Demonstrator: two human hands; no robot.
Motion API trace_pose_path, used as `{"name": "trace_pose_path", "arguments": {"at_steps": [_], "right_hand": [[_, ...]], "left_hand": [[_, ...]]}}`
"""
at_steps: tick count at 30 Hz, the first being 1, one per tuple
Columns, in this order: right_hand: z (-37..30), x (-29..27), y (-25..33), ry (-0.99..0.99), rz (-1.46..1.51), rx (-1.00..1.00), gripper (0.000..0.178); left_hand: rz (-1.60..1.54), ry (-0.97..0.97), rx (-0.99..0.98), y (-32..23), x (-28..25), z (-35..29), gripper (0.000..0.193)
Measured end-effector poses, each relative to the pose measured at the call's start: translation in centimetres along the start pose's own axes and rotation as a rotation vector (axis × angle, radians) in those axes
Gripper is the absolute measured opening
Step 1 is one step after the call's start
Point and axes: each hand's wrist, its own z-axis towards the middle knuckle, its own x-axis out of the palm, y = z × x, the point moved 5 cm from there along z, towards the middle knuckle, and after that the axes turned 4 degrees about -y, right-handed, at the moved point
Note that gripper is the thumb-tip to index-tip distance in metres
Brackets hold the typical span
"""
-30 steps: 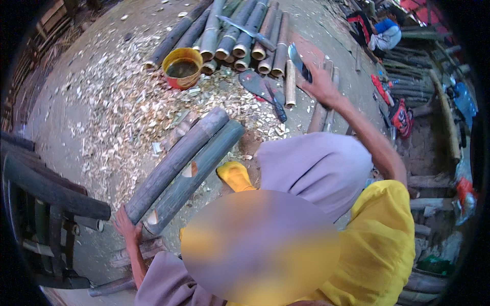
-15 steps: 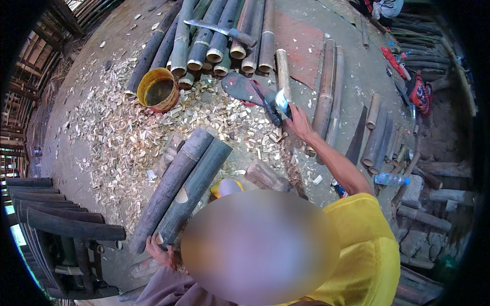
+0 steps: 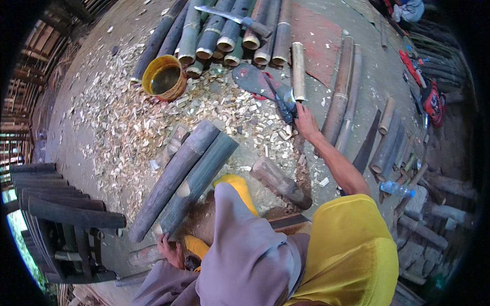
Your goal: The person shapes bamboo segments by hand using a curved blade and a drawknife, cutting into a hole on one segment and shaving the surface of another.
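Two bamboo tubes lie side by side on a slant before me: a grey one (image 3: 176, 178) and a darker green one (image 3: 212, 160) with a pale notch cut in its side. My left hand (image 3: 171, 252) has its fingers curled against the lower end of the green tube. My right hand (image 3: 307, 124), arm stretched forward, is closed round the dark handle of a knife whose bright blade (image 3: 289, 96) points away from me. Beside that blade lies a dark long tool (image 3: 279, 103), partly over a grey sandal-shaped piece (image 3: 250, 79). A pale peeled bamboo piece (image 3: 298, 69) lies just beyond my right hand.
Wood chips (image 3: 122, 117) cover the ground around a yellow bucket (image 3: 148, 81) of dark liquid. A large knife (image 3: 245, 20) rests on stacked bamboo (image 3: 209, 41). A short log (image 3: 280, 181), a saw-like blade (image 3: 366, 145) and a plastic bottle (image 3: 395, 188) lie rightward; a bamboo bench (image 3: 76, 211) stands left.
The view has shifted, so most things sit slightly farther right. The knife in my right hand has come closer to the dark tool and shows less blade. My left hand stays at the tube's end.
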Motion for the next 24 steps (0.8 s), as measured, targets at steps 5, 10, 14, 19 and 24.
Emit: {"name": "trace_pose_path", "arguments": {"at_steps": [5, 10, 14, 19, 24], "right_hand": [[-1.2, -1.3, 3.8, -0.129, -0.084, -0.126, 0.057], [0.0, 0.1, 5.0, -0.06, -0.258, -0.086, 0.066], [1.4, 1.4, 6.8, 0.027, 0.275, 0.112, 0.067], [2.9, 5.4, 12.1, 0.028, 0.438, 0.046, 0.065], [-1.5, 3.2, 17.2, 0.059, 0.399, -0.164, 0.055]], "left_hand": [[-0.003, -0.091, -0.081, -2.5, -0.9, 0.4, 0.047], [-0.217, -0.285, -0.048, -2.0, 2.4, -0.3, 0.046], [-0.761, -0.229, -0.996, -1.0, 6.9, -1.0, 0.055], [-1.54, -0.112, -1.078, -1.3, 8.0, -0.4, 0.059], [-1.654, -0.178, -1.408, -2.8, 6.4, 3.1, 0.078]]}}
